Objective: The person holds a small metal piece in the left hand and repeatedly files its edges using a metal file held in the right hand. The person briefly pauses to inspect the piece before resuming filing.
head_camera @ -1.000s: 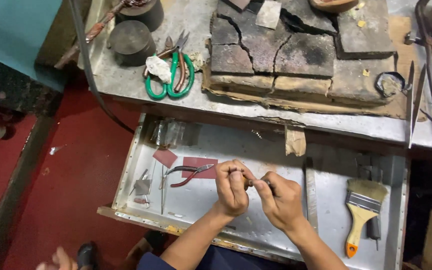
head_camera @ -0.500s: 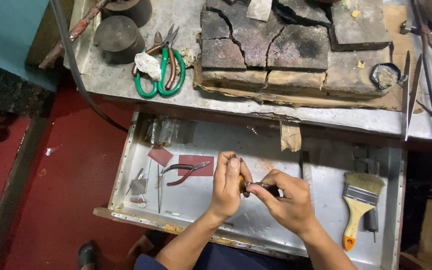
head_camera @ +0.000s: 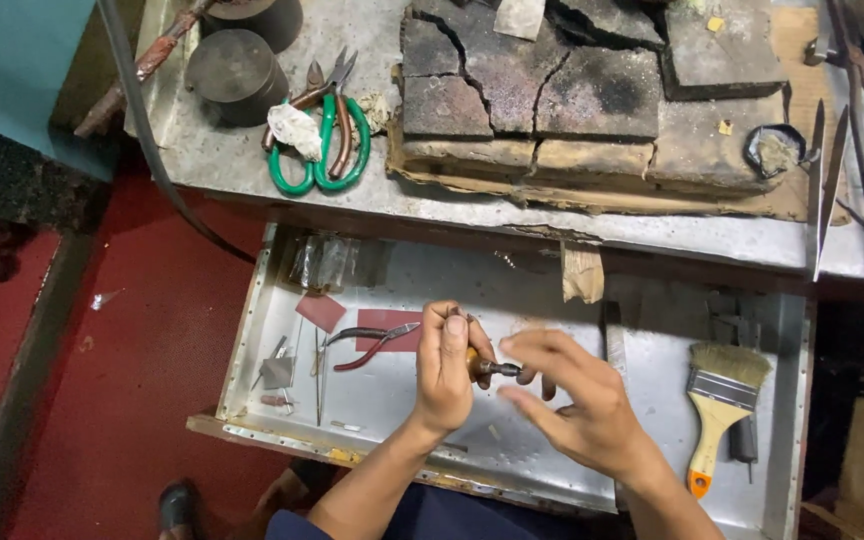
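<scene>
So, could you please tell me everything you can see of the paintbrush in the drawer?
The paintbrush lies flat in the open metal drawer, at its right end. It has pale, frayed bristles pointing towards the bench, a silvery metal ferrule and a yellowish wooden handle with an orange tip pointing towards the person. No hand touches it; a dark, narrow object lies along its right side.

Both forearms rise from the bottom edge of the view and angle inward, so the two hands meet close together, low and near the centre. The left hand (head_camera: pixel 449 365) is upright with its back toward the camera, its fingers (head_camera: pixel 455 335) curled shut into a tight grip and the thumb folded over the front. The right hand (head_camera: pixel 564 395) sits just beside it, slightly blurred, palm turned down and left, its fingers (head_camera: pixel 532 348) spread and loosely extended toward the left hand, not clenched.
</scene>
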